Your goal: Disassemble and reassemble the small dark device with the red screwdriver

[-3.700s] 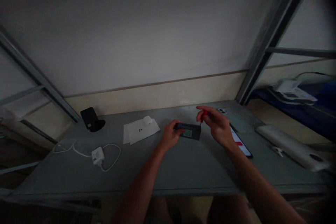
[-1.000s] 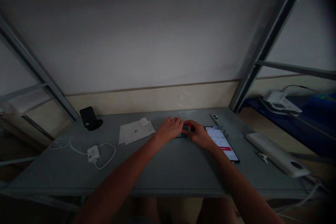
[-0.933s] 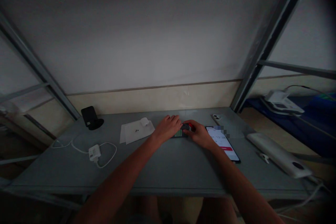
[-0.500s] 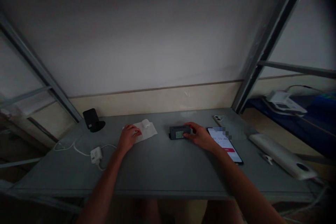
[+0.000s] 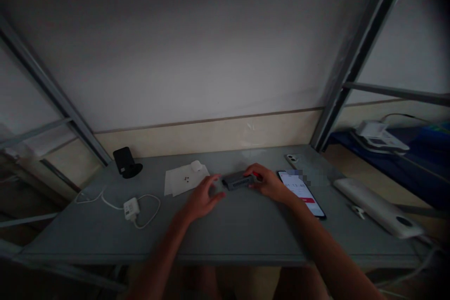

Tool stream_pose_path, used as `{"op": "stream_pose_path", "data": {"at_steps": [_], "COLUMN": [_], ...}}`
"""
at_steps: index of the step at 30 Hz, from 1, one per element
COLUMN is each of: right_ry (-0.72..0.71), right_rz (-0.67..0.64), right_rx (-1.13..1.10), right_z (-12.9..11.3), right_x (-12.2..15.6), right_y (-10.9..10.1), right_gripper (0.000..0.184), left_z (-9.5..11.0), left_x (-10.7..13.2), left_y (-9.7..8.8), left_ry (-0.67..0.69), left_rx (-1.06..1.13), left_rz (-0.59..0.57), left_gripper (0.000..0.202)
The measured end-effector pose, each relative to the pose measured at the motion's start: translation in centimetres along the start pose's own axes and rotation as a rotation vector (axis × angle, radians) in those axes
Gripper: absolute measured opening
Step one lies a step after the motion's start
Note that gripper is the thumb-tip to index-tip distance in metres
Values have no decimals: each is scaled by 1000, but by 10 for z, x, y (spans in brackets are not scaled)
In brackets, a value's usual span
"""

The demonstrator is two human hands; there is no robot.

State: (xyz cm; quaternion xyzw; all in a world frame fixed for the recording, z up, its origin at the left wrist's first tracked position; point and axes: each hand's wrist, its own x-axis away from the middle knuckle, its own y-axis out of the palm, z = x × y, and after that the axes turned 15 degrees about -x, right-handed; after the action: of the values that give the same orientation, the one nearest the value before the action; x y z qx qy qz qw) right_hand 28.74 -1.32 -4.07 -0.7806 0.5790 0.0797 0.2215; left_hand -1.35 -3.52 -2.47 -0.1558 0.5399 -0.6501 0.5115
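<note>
A small dark box [image 5: 238, 180] with a row of slots lies on the grey table [image 5: 225, 229]. My right hand [image 5: 267, 183] rests at the box's right end, fingers closed round a red-handled tool [image 5: 259, 176] that only partly shows. My left hand [image 5: 204, 197] hovers just left of the box. Its thumb and fingers are apart and point at the box's left end, slightly smeared by motion. Nothing shows in them.
A white paper [image 5: 184, 180] with tiny dark bits and a small white roll lies left of the box. A lit phone [image 5: 302, 192], a second phone [image 5: 293, 159], a long white device [image 5: 376, 206], a white charger with cable [image 5: 131, 207] and a black stand [image 5: 125, 162] also lie here.
My left hand left the box, reached to the white paper, and has come back to the box's left end. The box has turned over, slotted face now up. My right hand stayed.
</note>
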Motion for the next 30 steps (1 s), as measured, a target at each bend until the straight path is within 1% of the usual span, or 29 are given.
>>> {"op": "stream_pose_path", "data": {"at_steps": [1, 2, 3, 5, 7, 9, 12, 15, 17, 20, 22, 24, 27, 28, 30], "right_ry": [12, 28, 44, 73, 91, 109, 152, 161, 155, 163, 165, 164, 145, 125, 72], "right_rz": [-14, -25, -38, -65, -67, -44, -40, -58, -58, -74, -88, -114, -166, -176, -175], "right_rx": [7, 15, 20, 29, 31, 19, -26, -84, -115, -137, -131, -125, -146, -147, -116], "right_z": [-1, -2, -3, -6, -6, -3, 1, 4, 4, 4, 3, 2, -2, -3, -5], "right_x": [1, 1, 2, 4, 5, 5, 5, 5, 5, 6, 6, 6, 8, 8, 9], "right_y": [1, 2, 2, 3, 2, 2, 3, 7, 10, 14, 16, 16, 18, 18, 19], "right_gripper": [33, 34, 35, 36, 38, 43, 52, 64, 71, 73, 73, 74, 78, 79, 81], "left_z": [6, 11, 13, 12, 7, 3, 3, 3, 0, -3, -1, 4, 13, 14, 17], "left_x": [-2, -3, -5, -6, -6, -5, -6, -11, -13, -14, -12, -10, -7, -6, -5], "left_y": [10, 19, 25, 31, 31, 28, 28, 35, 39, 41, 37, 32, 26, 26, 26], "left_ry": [39, 39, 20, -34, -56, -44, -51, -92, -87, -50, -33, 16, 144, 171, 180], "left_rx": [-4, -7, -9, 7, 33, 41, 37, 72, 121, 152, 124, 68, -33, -59, -102], "left_rz": [-5, 11, 28, 48, 31, 2, -13, 1, -17, -61, -73, -75, -97, -109, -116], "left_gripper": [62, 63, 61, 59, 66, 75, 81, 81, 72, 50, 45, 52, 66, 67, 63]}}
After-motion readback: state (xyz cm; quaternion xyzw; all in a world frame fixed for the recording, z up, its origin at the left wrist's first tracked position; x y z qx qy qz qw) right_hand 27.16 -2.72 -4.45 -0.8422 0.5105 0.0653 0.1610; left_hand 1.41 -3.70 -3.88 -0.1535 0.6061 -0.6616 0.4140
